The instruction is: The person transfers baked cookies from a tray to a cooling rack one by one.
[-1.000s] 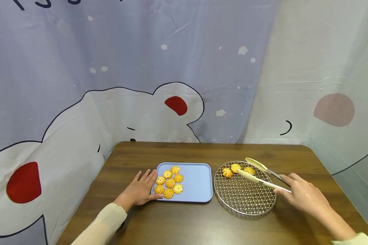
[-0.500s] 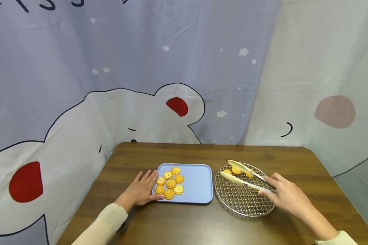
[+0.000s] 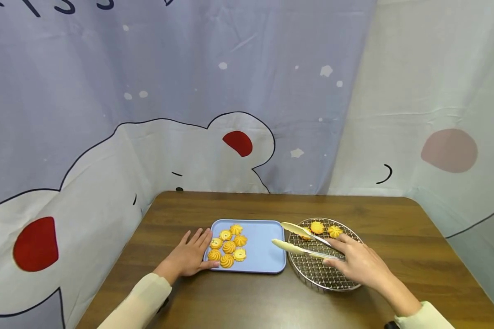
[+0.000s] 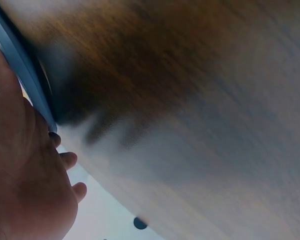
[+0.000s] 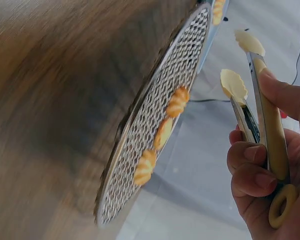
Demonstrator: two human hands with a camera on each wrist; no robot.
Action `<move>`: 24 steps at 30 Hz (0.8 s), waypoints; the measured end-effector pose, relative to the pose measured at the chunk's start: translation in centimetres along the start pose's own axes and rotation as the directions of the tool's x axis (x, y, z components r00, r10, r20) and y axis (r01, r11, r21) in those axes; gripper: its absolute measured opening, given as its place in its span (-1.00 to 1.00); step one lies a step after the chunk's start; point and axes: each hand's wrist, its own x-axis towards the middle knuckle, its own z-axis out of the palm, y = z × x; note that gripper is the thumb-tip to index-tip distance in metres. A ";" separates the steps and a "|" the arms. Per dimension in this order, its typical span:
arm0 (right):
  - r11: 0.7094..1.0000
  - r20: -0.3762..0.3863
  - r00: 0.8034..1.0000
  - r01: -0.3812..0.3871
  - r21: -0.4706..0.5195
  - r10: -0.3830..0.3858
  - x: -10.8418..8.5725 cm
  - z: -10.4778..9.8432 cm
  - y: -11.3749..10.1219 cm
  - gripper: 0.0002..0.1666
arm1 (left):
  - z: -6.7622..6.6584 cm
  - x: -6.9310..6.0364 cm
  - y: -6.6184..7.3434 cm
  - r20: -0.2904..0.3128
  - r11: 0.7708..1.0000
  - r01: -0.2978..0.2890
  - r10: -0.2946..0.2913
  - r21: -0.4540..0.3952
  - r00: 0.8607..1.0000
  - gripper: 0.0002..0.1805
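While our left hand [image 3: 189, 256] lies with straight fingers at the left edge of the blue tray [image 3: 265, 251], our right hand [image 3: 360, 262] has its fingers curled round the tongs [image 3: 295, 249], whose two tips stand apart and appear over the tray's right rim. We see eight cookies [image 3: 228, 247] on the tray's left half, and three other cookies [image 3: 317, 227] rest toward the far side of the round wire rack [image 3: 319, 269], one partly hidden behind the tongs.

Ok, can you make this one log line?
left hand: on left edge of blue tray | right hand: holds tongs, open and empty | blue tray: eight cookies | round wire rack: three cookies
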 end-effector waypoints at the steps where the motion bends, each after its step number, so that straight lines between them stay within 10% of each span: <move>1: 1.000 0.003 1.000 0.003 0.002 -0.003 0.1 0.1 -0.2 -0.28 | 0.0 0.1 0.0 0.001 1.000 0.001 -0.001 0.000 1.000 0.11; 24: 0.990 0.070 0.988 0.134 0.032 -0.136 2.6 3.0 -4.5 -0.33 | 0.5 0.3 -0.5 -0.023 1.000 -0.016 0.016 -0.011 1.000 0.13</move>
